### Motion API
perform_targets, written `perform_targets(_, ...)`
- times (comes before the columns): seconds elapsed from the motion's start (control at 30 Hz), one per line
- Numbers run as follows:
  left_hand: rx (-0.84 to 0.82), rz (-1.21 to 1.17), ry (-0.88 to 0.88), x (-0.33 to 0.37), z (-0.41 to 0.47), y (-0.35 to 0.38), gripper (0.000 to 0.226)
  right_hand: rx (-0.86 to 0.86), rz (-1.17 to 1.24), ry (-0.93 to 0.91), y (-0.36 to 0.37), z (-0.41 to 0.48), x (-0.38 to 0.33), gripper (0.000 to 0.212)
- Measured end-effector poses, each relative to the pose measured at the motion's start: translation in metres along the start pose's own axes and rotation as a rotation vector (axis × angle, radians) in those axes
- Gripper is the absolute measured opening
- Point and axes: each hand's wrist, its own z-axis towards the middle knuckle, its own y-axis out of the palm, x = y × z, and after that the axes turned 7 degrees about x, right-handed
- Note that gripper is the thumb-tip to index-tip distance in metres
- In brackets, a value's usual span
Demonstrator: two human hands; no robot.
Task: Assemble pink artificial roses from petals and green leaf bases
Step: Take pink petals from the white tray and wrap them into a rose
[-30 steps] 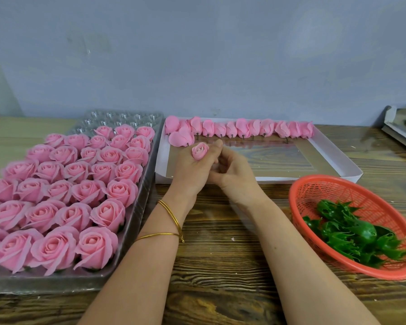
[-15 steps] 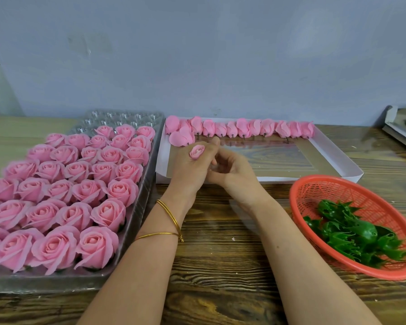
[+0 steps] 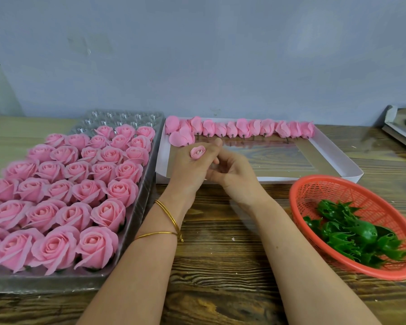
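Bottom of the frame is just dark, grainy wooden tabletop [image 3: 216,266]. Lower left, the clear moulded plastic tray [image 3: 140,207] is holding rows of finished soft pink roses [image 3: 63,184], with only a few cells at its far end sitting bare, so I'd say the batch is mostly done. Lower right, the orange-red plastic mesh basket [image 3: 370,207] is holding a handful of glossy, spiky green leaf bases [image 3: 352,235].

Centre frame, the hands are pressing together: the left hand [image 3: 188,170] is pinching a small, tightly rolled pink rosebud [image 3: 197,152], and the right hand [image 3: 237,177] is curling in against it, though I can't tell if it's gripping anything. Behind them, a shallow white cardboard box [image 3: 338,158] is showing one row of matte pink petal buds [image 3: 244,129] waiting along its far side.
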Motion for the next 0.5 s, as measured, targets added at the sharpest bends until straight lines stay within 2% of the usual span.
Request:
perform_targets(0.1,0.006,0.010,0.002,0.0006,0.0008,-0.0004,0.037,-0.023,-0.008,-0.020,0.0000,0.0003,-0.0013,0.011)
perform_targets(0.3,0.030,-0.033,-0.042,0.0049,-0.0021,0.0031,0.048,-0.008,0.012,0.009,-0.0005,-0.0006,-0.0031,0.032)
perform_targets(0.5,0.002,-0.069,-0.051,0.0012,-0.0018,0.0056,0.049,0.078,0.007,0.025,0.0017,0.0012,0.0015,0.043)
